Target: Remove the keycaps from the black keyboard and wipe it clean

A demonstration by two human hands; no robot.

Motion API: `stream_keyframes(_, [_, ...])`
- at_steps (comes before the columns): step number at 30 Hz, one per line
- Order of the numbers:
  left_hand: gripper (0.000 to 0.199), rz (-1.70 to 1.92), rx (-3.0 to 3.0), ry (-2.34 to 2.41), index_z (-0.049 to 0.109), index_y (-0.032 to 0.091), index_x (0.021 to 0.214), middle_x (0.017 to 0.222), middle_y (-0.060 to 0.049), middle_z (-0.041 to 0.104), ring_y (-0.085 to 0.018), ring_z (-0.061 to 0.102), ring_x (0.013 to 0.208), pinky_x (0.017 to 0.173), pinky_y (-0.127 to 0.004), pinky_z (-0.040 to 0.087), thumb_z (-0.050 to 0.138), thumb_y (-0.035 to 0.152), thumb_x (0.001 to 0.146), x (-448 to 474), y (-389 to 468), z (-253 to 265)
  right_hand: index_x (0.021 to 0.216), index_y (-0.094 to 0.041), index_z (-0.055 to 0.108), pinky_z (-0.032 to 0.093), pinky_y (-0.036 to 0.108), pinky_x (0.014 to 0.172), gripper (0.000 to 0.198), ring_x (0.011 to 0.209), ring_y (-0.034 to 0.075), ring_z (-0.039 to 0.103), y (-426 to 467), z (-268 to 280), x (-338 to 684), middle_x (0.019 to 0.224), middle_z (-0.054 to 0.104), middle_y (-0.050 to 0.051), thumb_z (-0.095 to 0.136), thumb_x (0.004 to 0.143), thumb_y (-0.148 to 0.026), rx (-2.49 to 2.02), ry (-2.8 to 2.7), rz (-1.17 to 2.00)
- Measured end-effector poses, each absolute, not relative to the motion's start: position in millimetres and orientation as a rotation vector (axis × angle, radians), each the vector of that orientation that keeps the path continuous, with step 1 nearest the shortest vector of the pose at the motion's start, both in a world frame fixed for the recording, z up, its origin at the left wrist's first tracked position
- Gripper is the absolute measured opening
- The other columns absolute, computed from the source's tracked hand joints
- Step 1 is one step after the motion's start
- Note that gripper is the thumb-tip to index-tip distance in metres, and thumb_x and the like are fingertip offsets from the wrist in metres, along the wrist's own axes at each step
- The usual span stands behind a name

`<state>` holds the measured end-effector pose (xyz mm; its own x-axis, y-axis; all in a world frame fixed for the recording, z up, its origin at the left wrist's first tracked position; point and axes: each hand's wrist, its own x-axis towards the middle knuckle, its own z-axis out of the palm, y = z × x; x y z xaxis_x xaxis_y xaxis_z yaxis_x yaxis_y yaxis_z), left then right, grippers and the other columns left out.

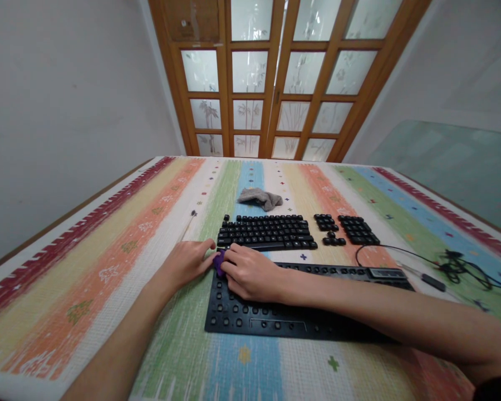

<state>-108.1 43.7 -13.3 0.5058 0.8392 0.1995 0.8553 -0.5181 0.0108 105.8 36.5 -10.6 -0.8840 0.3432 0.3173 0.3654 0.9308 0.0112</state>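
Note:
A black keyboard base (pixel 250 314) with its keycaps taken off lies slantwise before me, bare switch posts showing. My right hand (pixel 250 273) rests over its upper left corner, fingers curled onto a soft purple lump (pixel 219 263); whether this is putty or cloth I cannot tell. Close by on the left is my left hand (pixel 192 259), thumb and forefinger apart, the thumb tip touching the purple lump. Just beyond the base, loose black keycaps (pixel 263 233) are laid out in keyboard order. My right forearm hides much of the base.
A crumpled grey cloth (pixel 261 198) lies behind the keycaps. More keycaps (pixel 357 229) form the number block on the right. A coiled black cable (pixel 455 267) and a dark-handled tool (pixel 433 282) lie farther right. A thin stick with a dark tip (pixel 193 214) is at left.

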Motion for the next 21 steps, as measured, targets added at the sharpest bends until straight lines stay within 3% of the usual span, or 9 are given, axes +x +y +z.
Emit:
stream_keyframes(3, [0.023,-0.283,-2.642,-1.494,0.063,0.019,0.102,0.067,-0.003,0.07,-0.019,0.067,0.061,0.057,-0.025,0.047,0.048,0.035,0.096,-108,43,-14,0.091,-0.011,0.062,0.048,0.039,0.078,0.016,0.089,0.025,0.05,37,-11,107,0.092,0.062,0.014,0.049,0.091,-0.019,-0.469,-2.8,-0.13])
stream_keyframes(8, [0.02,-0.285,-2.739,-1.427,0.065,0.019,0.104,0.091,-0.007,0.076,-0.022,0.073,0.079,0.067,-0.028,0.052,0.048,0.026,0.096,-107,43,-16,0.09,-0.012,0.062,0.047,0.037,0.081,0.014,0.087,0.023,0.049,39,-2,113,0.091,0.062,0.011,0.049,0.091,-0.018,-0.371,-2.854,-0.101])
stream_keyframes(15, [0.024,-0.304,-2.757,-1.431,0.063,0.019,0.112,0.091,-0.009,0.076,-0.023,0.072,0.077,0.067,-0.031,0.054,0.05,0.029,0.095,-109,45,-21,0.093,-0.01,0.065,0.046,0.037,0.081,0.018,0.086,0.023,0.048,36,18,127,0.091,0.063,0.012,0.048,0.092,-0.015,-0.374,-2.931,-0.024])
stream_keyframes(21, [0.026,-0.274,-2.715,-1.476,0.063,0.019,0.109,0.085,-0.007,0.075,-0.021,0.071,0.072,0.063,-0.029,0.051,0.045,0.033,0.098,-106,45,-21,0.098,-0.01,0.065,0.047,0.036,0.084,0.019,0.087,0.021,0.05,31,27,132,0.09,0.062,0.011,0.048,0.094,-0.016,-0.56,-2.765,0.321])
